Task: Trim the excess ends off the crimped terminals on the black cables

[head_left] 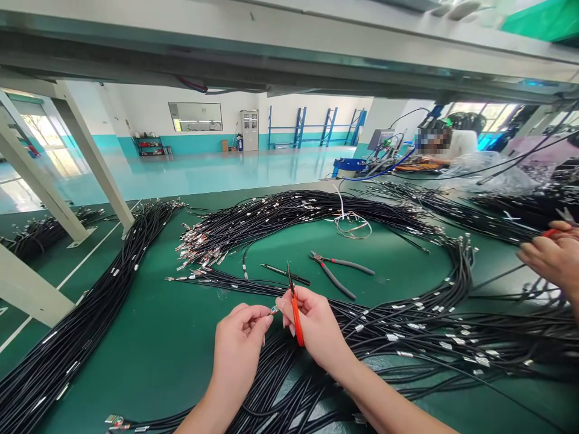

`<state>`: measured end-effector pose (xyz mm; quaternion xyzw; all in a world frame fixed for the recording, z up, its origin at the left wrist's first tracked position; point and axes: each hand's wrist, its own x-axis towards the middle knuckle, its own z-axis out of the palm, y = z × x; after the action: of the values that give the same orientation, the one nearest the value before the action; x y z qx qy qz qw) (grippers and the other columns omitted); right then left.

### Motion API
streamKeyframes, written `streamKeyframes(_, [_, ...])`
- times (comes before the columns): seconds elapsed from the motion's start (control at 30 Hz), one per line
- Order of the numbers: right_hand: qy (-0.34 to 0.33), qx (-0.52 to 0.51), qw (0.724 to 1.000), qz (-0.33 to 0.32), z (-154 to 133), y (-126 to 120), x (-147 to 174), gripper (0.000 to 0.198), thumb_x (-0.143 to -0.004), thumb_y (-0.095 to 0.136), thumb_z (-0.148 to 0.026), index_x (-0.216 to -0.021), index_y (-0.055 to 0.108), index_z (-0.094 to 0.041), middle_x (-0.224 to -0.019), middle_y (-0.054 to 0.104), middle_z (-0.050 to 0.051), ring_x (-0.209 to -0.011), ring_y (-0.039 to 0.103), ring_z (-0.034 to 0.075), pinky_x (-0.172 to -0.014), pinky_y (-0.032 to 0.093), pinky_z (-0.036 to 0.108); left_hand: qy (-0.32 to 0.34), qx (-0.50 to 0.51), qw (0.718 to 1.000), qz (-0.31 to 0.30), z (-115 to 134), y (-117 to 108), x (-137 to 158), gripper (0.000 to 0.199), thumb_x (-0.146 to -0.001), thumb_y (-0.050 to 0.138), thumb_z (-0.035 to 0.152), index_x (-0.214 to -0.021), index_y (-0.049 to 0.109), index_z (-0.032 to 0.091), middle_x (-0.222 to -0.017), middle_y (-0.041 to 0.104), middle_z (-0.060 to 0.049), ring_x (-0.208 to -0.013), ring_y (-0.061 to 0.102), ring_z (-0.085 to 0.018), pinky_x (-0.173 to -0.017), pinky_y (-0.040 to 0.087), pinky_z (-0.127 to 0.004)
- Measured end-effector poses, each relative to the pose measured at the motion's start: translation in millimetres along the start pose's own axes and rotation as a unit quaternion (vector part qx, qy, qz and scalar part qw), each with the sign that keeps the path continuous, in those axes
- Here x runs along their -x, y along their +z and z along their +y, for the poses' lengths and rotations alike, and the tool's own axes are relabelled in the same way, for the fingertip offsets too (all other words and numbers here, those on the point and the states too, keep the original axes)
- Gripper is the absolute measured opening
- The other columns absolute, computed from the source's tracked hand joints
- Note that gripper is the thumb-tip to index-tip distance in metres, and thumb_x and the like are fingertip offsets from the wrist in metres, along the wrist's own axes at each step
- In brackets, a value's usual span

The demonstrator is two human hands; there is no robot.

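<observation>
My left hand [239,340] is closed in a pinch on a small cable end [274,310] with a bit of orange and metal showing. Just to the right, my right hand [319,328] is closed around a pair of scissors [296,316] with orange handles, the dark blades pointing up and away from me. Its thumb and fingertips meet close to the same cable end, and whether they touch it is hard to see. Beneath both hands runs a loose bundle of black cables [280,367] with white labels.
Diagonal cutters [337,274] and a black pen [284,274] lie beyond my hands. More black cable bundles [298,208] cover the green table [181,349]. A co-worker's hand [554,253] holds red-handled scissors at right. A shelf beam [289,60] spans overhead; another person sits behind.
</observation>
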<state>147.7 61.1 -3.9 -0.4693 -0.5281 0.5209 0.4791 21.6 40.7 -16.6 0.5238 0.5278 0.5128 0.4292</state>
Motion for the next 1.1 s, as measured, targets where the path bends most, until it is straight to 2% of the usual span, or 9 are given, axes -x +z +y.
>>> streamKeyframes(0.23, [0.003, 0.0, 1.0, 0.004, 1.9, 1.4, 0.8, 0.031, -0.068, 0.062, -0.045, -0.062, 0.047, -0.018, -0.047, 0.048, -0.005, -0.036, 0.038, 0.006, -0.035, 0.028, 0.019, -0.023, 0.022, 0.999, -0.003, -0.7, -0.5, -1.4, 0.012, -0.065, 0.062, 0.027, -0.066, 0.065, 0.015, -0.06, 0.052, 0.0, -0.046, 0.044, -0.009, -0.044, 0.036, -0.021])
streamKeyframes(0.4, [0.004, 0.011, 1.0, -0.014, 0.1, 0.3, 0.0, 0.029, -0.067, 0.063, -0.041, -0.063, 0.046, -0.018, -0.045, 0.047, -0.006, -0.036, 0.036, 0.005, -0.035, 0.028, 0.018, -0.057, 0.05, 0.997, -0.021, -0.5, -1.4, -2.6, 0.013, -0.066, 0.061, 0.025, -0.072, 0.064, 0.014, -0.061, 0.05, 0.001, -0.049, 0.043, -0.008, -0.046, 0.035, -0.019])
streamKeyframes(0.7, [0.022, -0.025, 0.999, -0.036, 4.0, -1.9, -2.9, 0.027, -0.067, 0.063, -0.037, -0.061, 0.046, -0.017, -0.043, 0.046, -0.007, -0.036, 0.034, 0.004, -0.035, 0.026, 0.017, -0.064, 0.054, 0.996, -0.023, -0.6, -3.0, -3.2, 0.015, -0.067, 0.06, 0.026, -0.074, 0.064, 0.014, -0.061, 0.048, 0.002, -0.05, 0.041, -0.008, -0.047, 0.034, -0.02])
streamKeyframes(0.9, [0.02, -0.019, 0.999, -0.015, 3.4, -0.2, -1.6, 0.027, -0.068, 0.063, -0.038, -0.061, 0.047, -0.017, -0.044, 0.046, -0.006, -0.036, 0.035, 0.004, -0.035, 0.027, 0.017, -0.067, 0.058, 0.995, -0.042, 2.9, -3.1, -2.8, 0.015, -0.065, 0.062, 0.027, -0.071, 0.065, 0.014, -0.06, 0.048, 0.002, -0.048, 0.042, -0.007, -0.046, 0.034, -0.02])
streamKeyframes(1.1, [0.011, 0.002, 1.0, 0.004, -2.7, 1.0, 0.4, 0.03, -0.066, 0.063, -0.044, -0.061, 0.048, -0.018, -0.045, 0.047, -0.006, -0.035, 0.037, 0.005, -0.035, 0.027, 0.019, -0.078, 0.057, 0.994, -0.045, 3.1, -2.3, -3.4, 0.016, -0.062, 0.064, 0.027, -0.071, 0.065, 0.013, -0.061, 0.055, 0.0, -0.047, 0.043, -0.008, -0.046, 0.035, -0.021])
